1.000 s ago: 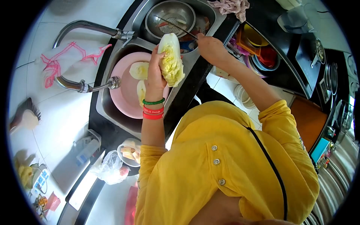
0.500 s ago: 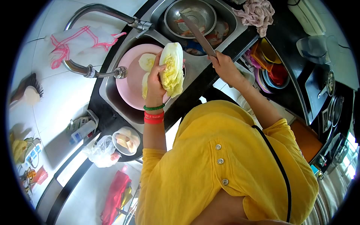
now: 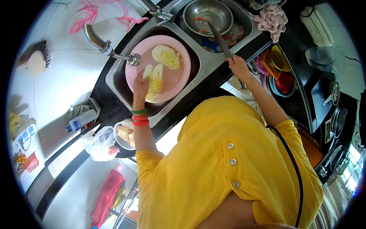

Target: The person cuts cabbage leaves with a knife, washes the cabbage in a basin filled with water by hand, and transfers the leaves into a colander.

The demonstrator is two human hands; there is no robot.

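Note:
My left hand [image 3: 141, 84], with green and red bands on its wrist, reaches into the pink basin [image 3: 185, 78] in the left sink. Its fingers are slightly apart at the edge of two pale napa cabbage pieces [image 3: 155, 83], seemingly touching the nearer one; some fingertips are hard to make out. Another cut napa cabbage piece [image 3: 167, 56] lies in the upper part of the basin, apart from the hand. My right hand [image 3: 239, 68] is closed round the handle of a kitchen knife [image 3: 220, 39]. The blade points up and left, over the right sink near a metal colander [image 3: 185, 19].
A faucet [image 3: 116, 54] reaches over the basin's left rim. A bowl of pale pieces [image 3: 124, 134] and a plastic bag [image 3: 100, 144] stand at the counter's lower left. A crumpled cloth [image 3: 271, 20] lies right of the sinks, above an open drawer with coloured bowls [image 3: 284, 80].
The cabbage piece that my left hand held now lies in the basin. That hand has moved down and left to the other pieces. My right hand still holds the knife.

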